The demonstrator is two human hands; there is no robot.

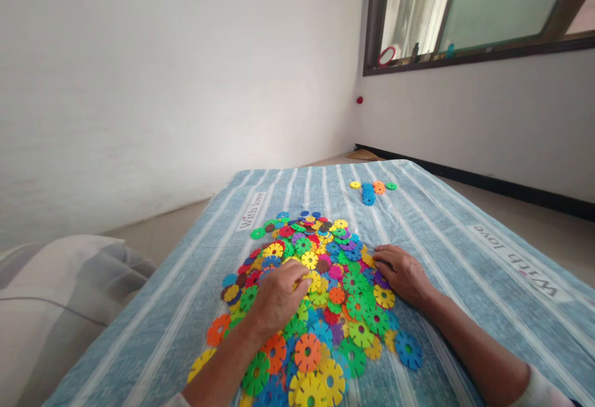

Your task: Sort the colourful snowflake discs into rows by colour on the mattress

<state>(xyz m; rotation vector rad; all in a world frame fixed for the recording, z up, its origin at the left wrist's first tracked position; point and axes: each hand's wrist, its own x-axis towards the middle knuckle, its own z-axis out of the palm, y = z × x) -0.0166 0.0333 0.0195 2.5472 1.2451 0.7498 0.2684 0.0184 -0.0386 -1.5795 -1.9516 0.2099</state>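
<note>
A broad pile of flat plastic snowflake discs, notched round the rim and each with a centre hole, covers the middle of the striped cloth. Over the left half of the pile is my left hand, its fingers curled and its thumb and forefinger closed at the edge of a yellow disc. At the pile's right edge rests my right hand, fingers stretched and slightly apart. Its fingertips touch the discs beside a yellow disc and a purple disc.
Near the far edge of the blue striped cloth lie a yellow disc, a stack of blue discs, an orange disc and a green disc. A cloth-covered shape with a dark cable stands left.
</note>
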